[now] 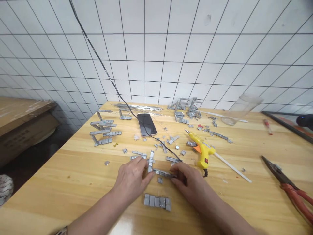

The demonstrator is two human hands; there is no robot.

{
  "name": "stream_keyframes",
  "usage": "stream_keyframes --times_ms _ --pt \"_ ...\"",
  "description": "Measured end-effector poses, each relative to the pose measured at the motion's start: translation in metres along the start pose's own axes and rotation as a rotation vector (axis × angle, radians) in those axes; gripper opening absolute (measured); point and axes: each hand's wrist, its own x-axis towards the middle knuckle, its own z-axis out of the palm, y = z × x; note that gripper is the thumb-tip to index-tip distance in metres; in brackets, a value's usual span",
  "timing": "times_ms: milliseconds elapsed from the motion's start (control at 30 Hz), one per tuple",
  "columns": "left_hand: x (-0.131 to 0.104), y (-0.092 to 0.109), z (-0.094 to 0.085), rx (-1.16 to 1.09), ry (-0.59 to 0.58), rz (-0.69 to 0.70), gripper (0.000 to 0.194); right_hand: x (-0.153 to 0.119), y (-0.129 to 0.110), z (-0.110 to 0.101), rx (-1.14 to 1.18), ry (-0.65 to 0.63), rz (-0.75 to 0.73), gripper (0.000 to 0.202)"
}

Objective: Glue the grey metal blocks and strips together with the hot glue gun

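Observation:
Between thumb and fingers, my left hand (133, 174) pinches the lower end of an upright grey segmented strip (151, 160). My right hand (187, 179) grips the right end of a second grey strip (162, 173), which lies sideways and meets the upright one near my left thumb. Whether the two are joined I cannot tell. A small grey square piece (160, 180) rests just below the sideways strip. Closer to me lies a flat row of grey rectangular pieces (157, 201). Past my right hand is a yellow glue gun (203, 151) with a white glue stick (232, 167) in its back.
A phone (147, 125) lies behind my hands, a black cable (107, 73) crossing it. Small grey frames (102, 132) stand at left, more grey frames (193, 109) at the back. Red-handled pliers (286, 184) and a clear plastic cup (242, 109) are at right. Grey scraps (173, 139) are scattered about.

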Motion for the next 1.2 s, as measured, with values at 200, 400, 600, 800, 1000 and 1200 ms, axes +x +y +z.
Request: stream_keyframes --times_ms 200,400,600,800,1000,1200 --pt "0.002 -0.012 -0.015 -0.273 0.083 -0.028 0.01 -0.005 0.003 -0.011 0.054 0.002 0.031 0.016" --pt "0.007 -0.022 -0.028 -0.694 0.092 -0.251 0.018 -0.01 0.0 -0.015 0.067 -0.154 -0.041 0.02" --pt "0.011 -0.02 -0.038 -1.08 -0.03 -0.466 0.026 -0.006 0.008 -0.012 -0.047 0.085 0.006 0.015" --pt "0.011 -0.024 -0.034 -1.113 -0.192 -0.472 0.025 -0.006 0.005 -0.01 0.099 0.137 0.09 0.013" --pt "0.01 -0.024 -0.025 -1.083 -0.399 -0.378 0.03 -0.007 0.0 -0.004 0.159 0.059 0.056 0.014" --pt "0.02 -0.012 -0.015 -1.005 -0.438 -0.35 0.028 -0.004 -0.004 0.002 0.013 0.026 -0.069 0.014"
